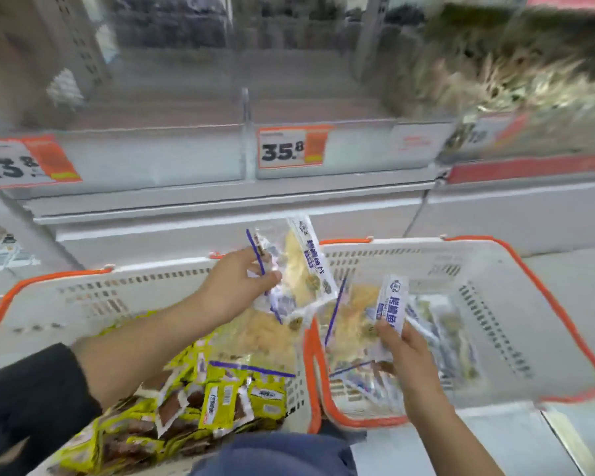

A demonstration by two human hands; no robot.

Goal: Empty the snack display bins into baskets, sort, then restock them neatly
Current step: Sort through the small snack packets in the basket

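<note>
White shop floor and pale display bins [152, 159] at twelve o'clock back two orange-rimmed baskets [495, 269], above which the left hand [236, 286] and right hand [404, 352] each pinch a clear snack packet [299, 266].

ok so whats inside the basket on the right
The right basket holds clear blue-trimmed snack packets along its bottom. The right hand and its packet cover the rest.
</note>
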